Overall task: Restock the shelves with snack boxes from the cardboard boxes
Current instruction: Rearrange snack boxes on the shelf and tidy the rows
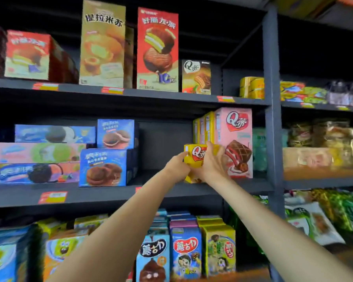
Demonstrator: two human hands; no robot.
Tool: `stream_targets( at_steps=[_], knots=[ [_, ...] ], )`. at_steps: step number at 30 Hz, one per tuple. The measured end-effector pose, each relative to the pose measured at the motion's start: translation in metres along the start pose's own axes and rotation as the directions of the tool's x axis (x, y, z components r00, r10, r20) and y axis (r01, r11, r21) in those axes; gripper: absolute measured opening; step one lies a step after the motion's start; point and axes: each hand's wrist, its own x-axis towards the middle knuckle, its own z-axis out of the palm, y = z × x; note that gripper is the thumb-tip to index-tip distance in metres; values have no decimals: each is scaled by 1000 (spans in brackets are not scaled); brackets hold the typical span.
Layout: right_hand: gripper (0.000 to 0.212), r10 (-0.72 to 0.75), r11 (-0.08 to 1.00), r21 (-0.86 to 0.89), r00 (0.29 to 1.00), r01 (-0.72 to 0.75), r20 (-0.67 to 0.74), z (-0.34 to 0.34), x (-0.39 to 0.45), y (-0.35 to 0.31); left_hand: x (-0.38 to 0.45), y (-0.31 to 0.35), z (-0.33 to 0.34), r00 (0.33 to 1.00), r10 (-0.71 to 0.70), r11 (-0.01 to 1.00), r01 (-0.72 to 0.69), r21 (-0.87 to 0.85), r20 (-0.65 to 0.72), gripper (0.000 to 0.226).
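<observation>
Both hands hold a yellow Q蒂 snack box (194, 157) at the middle shelf (102, 193).

The box stands upright, long axis vertical, its printed front facing the camera with the red heart "Q蒂" logo readable near the top. The left hand (176, 168) grips its left edge, fingers curled round the side; the right hand (212, 162) wraps over its front and right side. At 3 o'clock, just beside it, stands a taller pink Q蒂 box (237, 142) with yellow boxes (204, 127) lined up behind. At 9 o'clock sit blue pie boxes (105, 167). At 12 o'clock, on the upper shelf, a small Q蒂 box (196, 77).
</observation>
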Motion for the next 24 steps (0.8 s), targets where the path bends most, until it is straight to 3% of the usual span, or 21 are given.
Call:
stream_targets(
  at_steps=[3,6,15,18,21,24],
  knots=[
    [103,-60,997,-52,998,60,11,2,4,15,4,4,13,1000,17,991,-15,133,-13,41],
    [100,-57,994,-93,997,61,45,-1,9,22,11,5,20,1000,1,988,-1,152,2,42],
    [88,-85,994,-66,996,84,-1,8,15,28,26,-4,35,998,-46,998,47,43,-31,39],
    [78,-95,991,-102,991,85,-93,12,12,26,19,-4,34,984,16,1000,-15,6,-177,40],
    [48,-261,965,-121,916,234,-305,18,-4,14,-1,-7,26,842,121,982,-179,-61,-527,39],
    [35,-456,866,-22,770,499,-446,32,-32,-17,-31,-25,4,719,223,939,-341,-54,-658,29]
  ],
)
